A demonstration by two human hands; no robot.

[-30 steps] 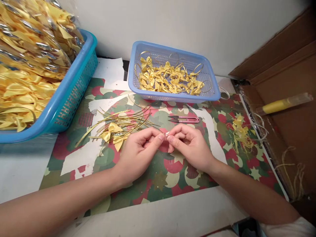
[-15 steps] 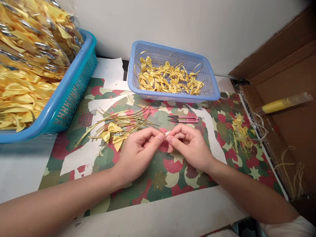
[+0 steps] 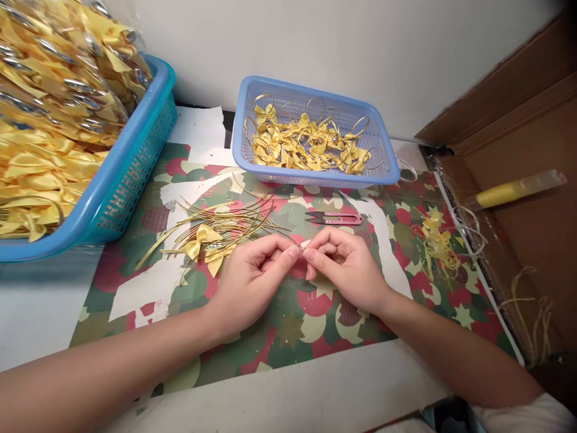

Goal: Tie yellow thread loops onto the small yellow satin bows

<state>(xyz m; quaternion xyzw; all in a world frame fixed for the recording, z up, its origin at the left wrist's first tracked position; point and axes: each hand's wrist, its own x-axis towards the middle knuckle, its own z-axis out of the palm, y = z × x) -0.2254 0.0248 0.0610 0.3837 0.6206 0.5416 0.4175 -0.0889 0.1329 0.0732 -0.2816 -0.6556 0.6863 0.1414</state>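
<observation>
My left hand (image 3: 255, 276) and my right hand (image 3: 345, 267) meet fingertip to fingertip above the patterned sheet. Both are closed in a pinch on a thin cord (image 3: 301, 246), of which only a tiny stretch shows between the thumbs. Most of the cord is hidden by my fingers. Just left of my left hand lie a yellow ribbon bow (image 3: 201, 240) and a second, partly covered bow (image 3: 219, 260). They rest by a loose pile of gold cords (image 3: 225, 216). Pink thread snips (image 3: 336, 218) lie just beyond my right hand.
A blue basket (image 3: 315, 177) at the back holds looped cords with yellow bows. At left, a larger blue basket (image 3: 135, 150) is heaped with bows, some bagged. Yellow scraps (image 3: 437, 243) lie at right, by a cardboard box (image 3: 518, 120) with a yellow tube (image 3: 518, 189).
Almost nothing differs. Both hands keep the same pinch in the same place, and the view has shifted very slightly.
</observation>
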